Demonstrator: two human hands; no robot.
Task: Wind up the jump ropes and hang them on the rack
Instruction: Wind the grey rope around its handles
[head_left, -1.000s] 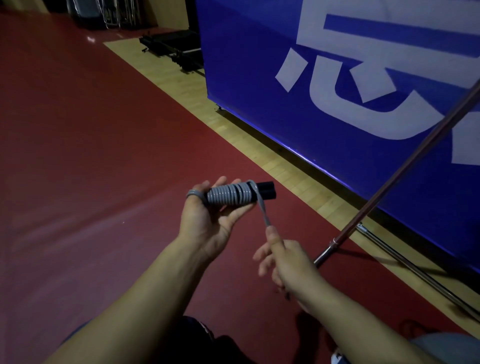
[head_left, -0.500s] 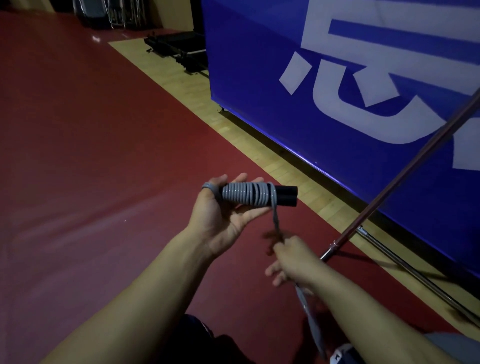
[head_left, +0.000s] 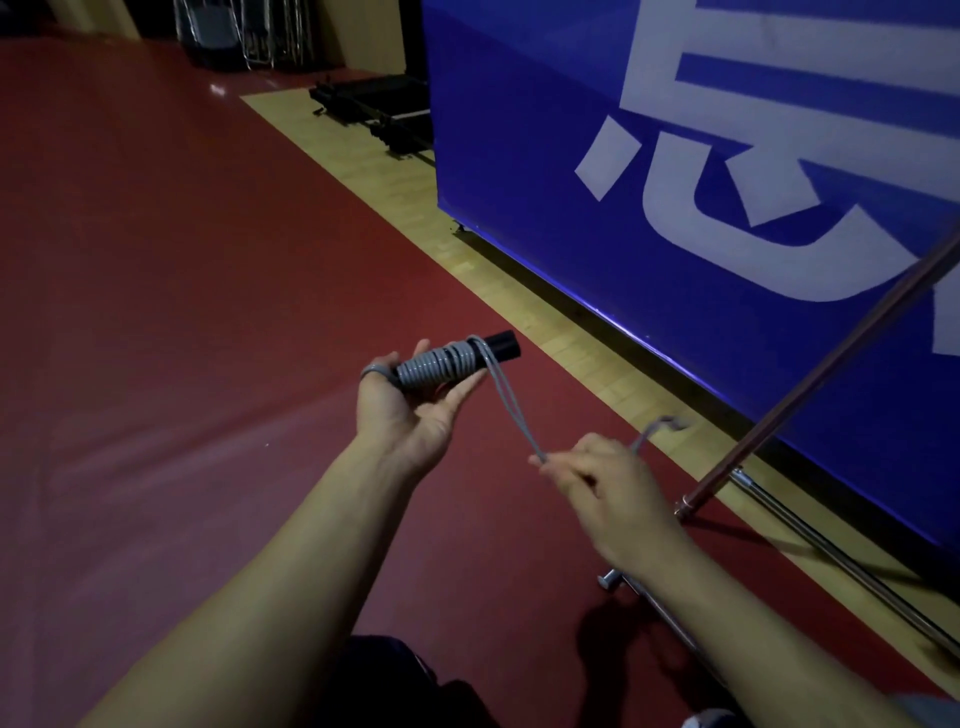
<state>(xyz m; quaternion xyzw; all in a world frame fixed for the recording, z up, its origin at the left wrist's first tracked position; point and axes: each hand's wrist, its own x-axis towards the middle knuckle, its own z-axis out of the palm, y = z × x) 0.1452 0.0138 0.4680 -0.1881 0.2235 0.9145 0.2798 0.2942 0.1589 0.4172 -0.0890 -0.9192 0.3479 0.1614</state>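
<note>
Handle (head_left: 457, 358) in left hand (head_left: 410, 410) points up-right; right hand (head_left: 608, 483) pinches rope (head_left: 511, 410).

Dim indoor light, dark corners; soft glare on red floor (head_left: 156, 312); wide-angle bending at edges; slight blur.
</note>
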